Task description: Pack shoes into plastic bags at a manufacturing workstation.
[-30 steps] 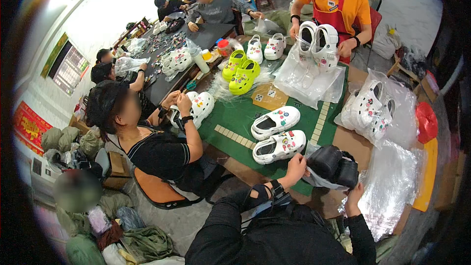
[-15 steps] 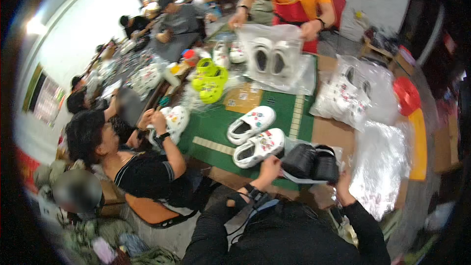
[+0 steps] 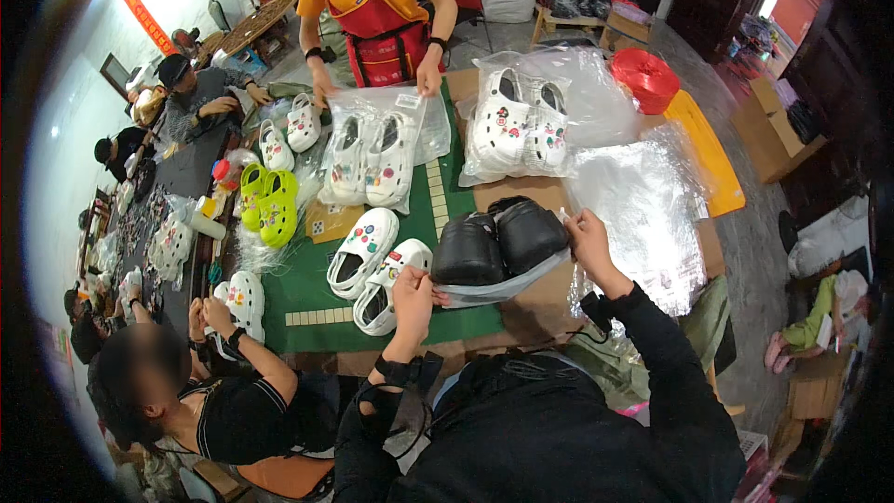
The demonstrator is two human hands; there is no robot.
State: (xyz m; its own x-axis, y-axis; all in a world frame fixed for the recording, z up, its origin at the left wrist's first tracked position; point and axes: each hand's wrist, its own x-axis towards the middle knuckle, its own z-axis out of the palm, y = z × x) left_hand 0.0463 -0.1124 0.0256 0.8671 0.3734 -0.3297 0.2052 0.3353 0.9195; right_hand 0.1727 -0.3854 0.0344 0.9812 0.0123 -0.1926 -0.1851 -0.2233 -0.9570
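Near the frame's centre, still pinching a translucent bag [image 3: 507, 289] with left hand [image 3: 413, 303] and right hand [image 3: 592, 247], keeping black shoes [image 3: 470, 256] apparently only partly bagged.

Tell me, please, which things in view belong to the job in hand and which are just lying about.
Job: black shoes; bag, held by left hand and right hand.
Apparently lying about: lime clogs, red bundle, yellow panel, carton.
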